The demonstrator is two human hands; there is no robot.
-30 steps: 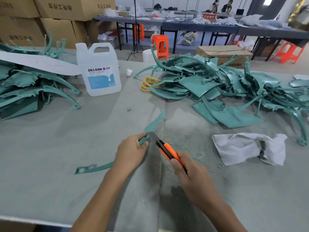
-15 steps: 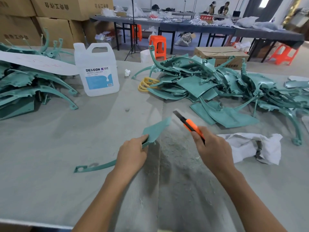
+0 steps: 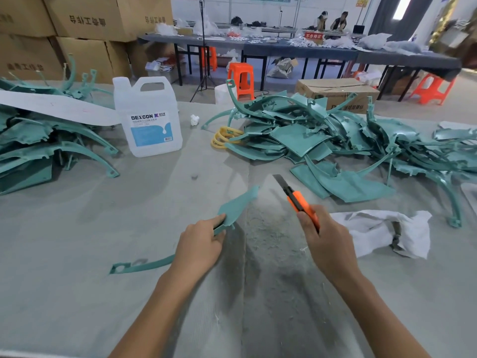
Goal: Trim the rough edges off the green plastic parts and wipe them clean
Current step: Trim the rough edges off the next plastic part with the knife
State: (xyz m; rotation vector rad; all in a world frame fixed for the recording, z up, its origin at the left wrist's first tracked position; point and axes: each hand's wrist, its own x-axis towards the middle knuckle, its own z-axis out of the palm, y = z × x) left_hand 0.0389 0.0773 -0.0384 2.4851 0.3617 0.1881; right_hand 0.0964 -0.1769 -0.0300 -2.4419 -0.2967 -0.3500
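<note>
Green part is gripped mid-length by left hand, left of white cloth, wide end projecting past the hand. Orange knife is clamped in right hand, between part and cloth, blade clear of part.

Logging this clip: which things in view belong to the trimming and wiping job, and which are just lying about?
Job: green part gripped by left hand; orange knife in right hand; white cloth; right pile and left pile of green parts; DEXCON jug, probably cleaner.
Lying about: yellow coil; cardboard boxes; orange stool; tripod; white strip.
</note>
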